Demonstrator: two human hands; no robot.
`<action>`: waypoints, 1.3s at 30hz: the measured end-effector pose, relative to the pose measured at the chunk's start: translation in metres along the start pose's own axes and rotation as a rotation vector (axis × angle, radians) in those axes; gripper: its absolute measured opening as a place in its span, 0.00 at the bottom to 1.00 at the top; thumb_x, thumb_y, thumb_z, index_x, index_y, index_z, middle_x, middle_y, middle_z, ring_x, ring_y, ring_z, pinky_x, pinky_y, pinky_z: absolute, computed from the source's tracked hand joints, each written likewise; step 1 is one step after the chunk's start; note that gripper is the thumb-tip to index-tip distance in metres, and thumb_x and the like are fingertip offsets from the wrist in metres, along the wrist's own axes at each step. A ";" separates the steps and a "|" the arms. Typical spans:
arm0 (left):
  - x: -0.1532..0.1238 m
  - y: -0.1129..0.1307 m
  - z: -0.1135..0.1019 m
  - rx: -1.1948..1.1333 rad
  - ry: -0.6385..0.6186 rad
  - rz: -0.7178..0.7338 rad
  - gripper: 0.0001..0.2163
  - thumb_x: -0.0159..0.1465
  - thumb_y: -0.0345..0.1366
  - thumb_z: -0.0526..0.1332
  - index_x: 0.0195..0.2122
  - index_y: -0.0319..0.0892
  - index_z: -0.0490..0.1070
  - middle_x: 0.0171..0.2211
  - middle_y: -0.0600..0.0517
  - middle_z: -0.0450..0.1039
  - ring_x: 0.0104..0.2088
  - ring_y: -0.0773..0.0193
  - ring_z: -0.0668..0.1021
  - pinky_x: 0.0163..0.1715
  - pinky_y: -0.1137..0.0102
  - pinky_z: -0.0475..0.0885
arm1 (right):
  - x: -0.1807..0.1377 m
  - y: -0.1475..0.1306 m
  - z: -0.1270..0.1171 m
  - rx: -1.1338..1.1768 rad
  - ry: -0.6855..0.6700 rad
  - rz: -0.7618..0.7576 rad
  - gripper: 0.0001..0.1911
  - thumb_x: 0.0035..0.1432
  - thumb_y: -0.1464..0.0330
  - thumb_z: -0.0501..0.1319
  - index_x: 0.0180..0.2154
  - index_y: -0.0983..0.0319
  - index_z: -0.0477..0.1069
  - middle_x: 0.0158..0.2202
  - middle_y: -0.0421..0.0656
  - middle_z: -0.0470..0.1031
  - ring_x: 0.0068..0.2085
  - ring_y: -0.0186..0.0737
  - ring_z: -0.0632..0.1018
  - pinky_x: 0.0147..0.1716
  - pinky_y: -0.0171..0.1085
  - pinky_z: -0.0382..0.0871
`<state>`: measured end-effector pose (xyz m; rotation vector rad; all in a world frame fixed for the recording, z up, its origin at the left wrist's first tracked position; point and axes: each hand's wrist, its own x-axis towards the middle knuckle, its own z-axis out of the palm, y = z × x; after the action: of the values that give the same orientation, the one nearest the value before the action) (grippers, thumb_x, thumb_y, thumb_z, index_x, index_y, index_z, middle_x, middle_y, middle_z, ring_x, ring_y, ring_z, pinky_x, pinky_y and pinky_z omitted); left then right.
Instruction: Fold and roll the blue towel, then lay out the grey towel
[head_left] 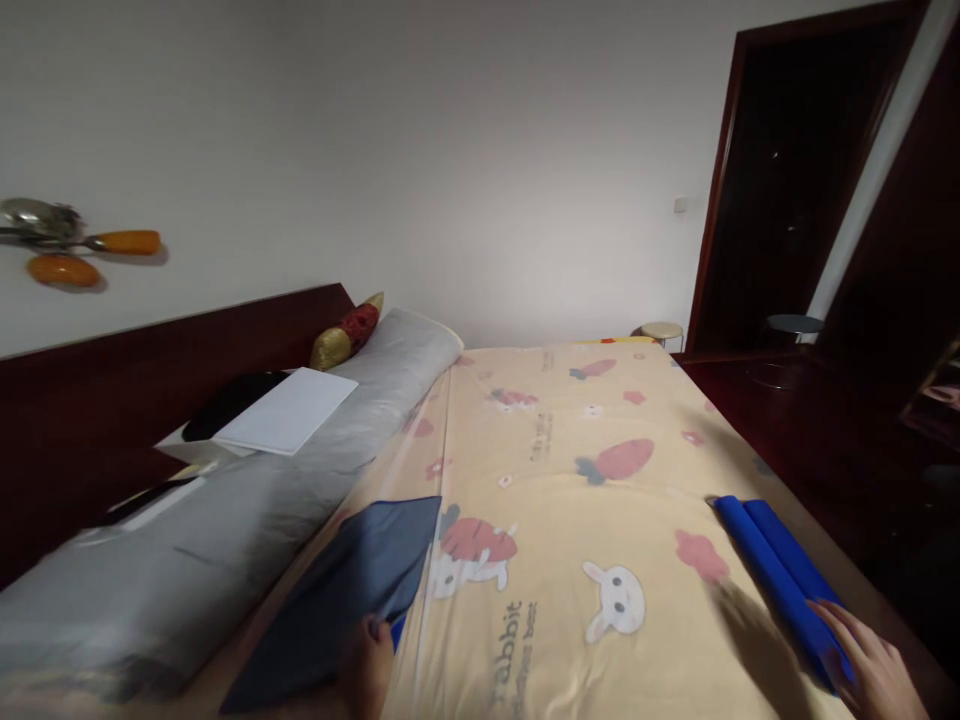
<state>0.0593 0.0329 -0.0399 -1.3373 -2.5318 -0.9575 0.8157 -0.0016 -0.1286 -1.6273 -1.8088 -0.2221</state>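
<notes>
My left hand [369,660] is closed at the near edge of a dark grey-blue cloth-like sheet [352,560], with the thumb on top. The sheet spreads flat toward the grey bolster, and a bit of brighter blue shows beside the thumb. At the bed's right edge, my right hand [870,655] has its fingers over the near end of a bright blue double roll [780,580], which looks like rolled or folded fabric. Its exact kind cannot be made out. Both things lie on the cream bedsheet [555,540] printed with rabbits and carrots.
A long grey bolster [247,510] lies along the dark wooden headboard [172,340]. On it rest a white flat sheet [289,410] and a black item [232,405]. Beyond are a red-and-gold cushion [349,335] and two stools [661,330] near a dark doorway [802,180].
</notes>
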 end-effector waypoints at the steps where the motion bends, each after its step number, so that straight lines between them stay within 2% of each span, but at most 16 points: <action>1: 0.007 0.010 -0.003 -0.049 0.019 0.004 0.08 0.54 0.39 0.47 0.26 0.46 0.64 0.26 0.46 0.72 0.35 0.48 0.76 0.41 0.54 0.72 | 0.007 -0.009 0.000 0.037 -0.014 0.005 0.30 0.55 0.60 0.55 0.61 0.42 0.56 0.50 0.50 0.73 0.47 0.60 0.77 0.39 0.56 0.71; 4: 0.024 0.055 -0.011 -0.208 0.021 0.051 0.10 0.56 0.43 0.48 0.30 0.45 0.64 0.31 0.45 0.74 0.38 0.50 0.76 0.43 0.57 0.71 | 0.035 -0.053 0.002 0.152 -0.071 0.033 0.19 0.58 0.60 0.54 0.50 0.51 0.69 0.49 0.50 0.75 0.47 0.55 0.77 0.43 0.51 0.72; 7: 0.019 0.120 -0.013 -0.383 -0.067 0.140 0.13 0.58 0.47 0.50 0.34 0.45 0.66 0.30 0.49 0.74 0.33 0.56 0.77 0.36 0.63 0.72 | 0.068 -0.125 0.003 0.317 -0.141 0.040 0.16 0.61 0.58 0.52 0.42 0.57 0.73 0.44 0.49 0.77 0.46 0.51 0.77 0.46 0.50 0.72; 9: 0.001 0.169 -0.015 -0.503 -0.157 0.226 0.14 0.61 0.49 0.51 0.36 0.45 0.67 0.30 0.51 0.75 0.31 0.60 0.77 0.33 0.68 0.72 | 0.089 -0.180 0.000 0.476 -0.225 0.013 0.16 0.64 0.59 0.50 0.42 0.58 0.73 0.42 0.49 0.77 0.47 0.49 0.77 0.47 0.51 0.72; 12: -0.038 0.239 -0.028 -0.650 -0.295 0.371 0.15 0.63 0.50 0.53 0.35 0.44 0.68 0.29 0.53 0.74 0.31 0.63 0.76 0.32 0.71 0.71 | 0.116 -0.257 -0.011 0.646 -0.402 -0.131 0.18 0.64 0.59 0.51 0.51 0.56 0.68 0.51 0.49 0.74 0.53 0.49 0.73 0.52 0.53 0.68; 15: -0.074 0.291 -0.056 -0.790 -0.452 0.569 0.11 0.64 0.46 0.56 0.32 0.44 0.68 0.31 0.52 0.72 0.34 0.63 0.75 0.36 0.71 0.71 | 0.134 -0.306 -0.024 0.708 -0.356 -0.215 0.23 0.63 0.58 0.55 0.58 0.55 0.60 0.56 0.49 0.69 0.57 0.50 0.68 0.55 0.53 0.64; 17: -0.088 0.311 -0.077 -0.895 -0.567 0.719 0.10 0.63 0.44 0.58 0.31 0.44 0.67 0.38 0.48 0.73 0.42 0.60 0.75 0.44 0.67 0.70 | 0.143 -0.322 -0.035 0.726 -0.305 -0.229 0.18 0.63 0.59 0.55 0.53 0.55 0.63 0.51 0.48 0.72 0.52 0.48 0.71 0.53 0.51 0.65; 19: -0.095 0.322 -0.092 -1.016 -0.683 0.760 0.10 0.62 0.45 0.59 0.29 0.44 0.66 0.45 0.44 0.73 0.49 0.56 0.73 0.49 0.62 0.68 | 0.150 -0.328 -0.048 0.744 -0.305 -0.239 0.12 0.63 0.58 0.55 0.44 0.57 0.66 0.41 0.45 0.73 0.44 0.44 0.73 0.47 0.46 0.68; 20: -0.097 0.325 -0.096 -1.093 -0.753 0.725 0.11 0.62 0.45 0.59 0.29 0.44 0.65 0.46 0.43 0.73 0.49 0.54 0.73 0.50 0.61 0.67 | 0.153 -0.328 -0.056 0.754 -0.320 -0.239 0.11 0.63 0.58 0.55 0.41 0.57 0.66 0.38 0.43 0.73 0.41 0.42 0.74 0.45 0.44 0.68; 23: -0.099 0.326 -0.096 -1.331 -0.979 0.526 0.12 0.62 0.46 0.59 0.30 0.45 0.63 0.38 0.46 0.76 0.43 0.55 0.76 0.48 0.59 0.68 | 0.160 -0.325 -0.082 0.753 -0.389 -0.226 0.10 0.65 0.59 0.52 0.40 0.58 0.65 0.38 0.44 0.74 0.41 0.40 0.74 0.44 0.40 0.68; 25: -0.100 0.325 -0.091 -1.375 -1.049 0.440 0.12 0.61 0.46 0.59 0.30 0.44 0.63 0.32 0.49 0.74 0.37 0.59 0.75 0.43 0.62 0.68 | 0.163 -0.322 -0.098 0.715 -0.440 -0.207 0.11 0.67 0.60 0.50 0.42 0.58 0.66 0.39 0.44 0.74 0.40 0.39 0.75 0.42 0.38 0.67; 29: -0.097 0.320 -0.089 -1.211 -1.015 0.475 0.15 0.57 0.47 0.65 0.28 0.44 0.60 0.27 0.58 0.63 0.30 0.68 0.67 0.32 0.72 0.62 | 0.169 -0.312 -0.117 0.706 -0.425 -0.105 0.13 0.67 0.58 0.48 0.40 0.58 0.65 0.35 0.42 0.73 0.36 0.37 0.74 0.36 0.35 0.66; 32: -0.088 0.313 -0.095 -1.113 -1.135 0.543 0.18 0.50 0.43 0.70 0.34 0.45 0.62 0.29 0.60 0.61 0.30 0.69 0.65 0.30 0.73 0.59 | 0.174 -0.301 -0.126 0.725 -0.384 -0.030 0.13 0.65 0.56 0.52 0.35 0.58 0.65 0.32 0.41 0.72 0.35 0.37 0.73 0.36 0.35 0.65; 34: -0.079 0.306 -0.099 -1.003 -1.228 0.591 0.19 0.49 0.40 0.69 0.38 0.46 0.64 0.31 0.59 0.64 0.31 0.68 0.66 0.31 0.73 0.60 | 0.177 -0.294 -0.133 0.703 -0.444 -0.041 0.13 0.63 0.55 0.55 0.34 0.58 0.65 0.32 0.40 0.72 0.35 0.37 0.72 0.36 0.35 0.65; 36: -0.067 0.299 -0.101 -0.791 -1.280 0.683 0.16 0.49 0.39 0.69 0.37 0.45 0.68 0.30 0.58 0.66 0.32 0.67 0.68 0.33 0.71 0.61 | 0.179 -0.289 -0.141 0.647 -0.537 -0.080 0.12 0.61 0.56 0.58 0.34 0.58 0.66 0.34 0.40 0.73 0.37 0.38 0.73 0.38 0.35 0.65; 39: -0.047 0.286 -0.101 -0.469 -1.243 0.801 0.11 0.46 0.38 0.70 0.30 0.45 0.73 0.26 0.57 0.67 0.33 0.63 0.69 0.35 0.68 0.63 | 0.179 -0.279 -0.150 0.569 -0.671 -0.112 0.09 0.59 0.60 0.60 0.37 0.57 0.68 0.37 0.39 0.74 0.39 0.38 0.73 0.40 0.35 0.65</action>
<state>0.2924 0.0573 0.1585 -3.5175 -1.7606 -0.5779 0.6148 0.0055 0.1751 -1.2549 -2.1684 0.8138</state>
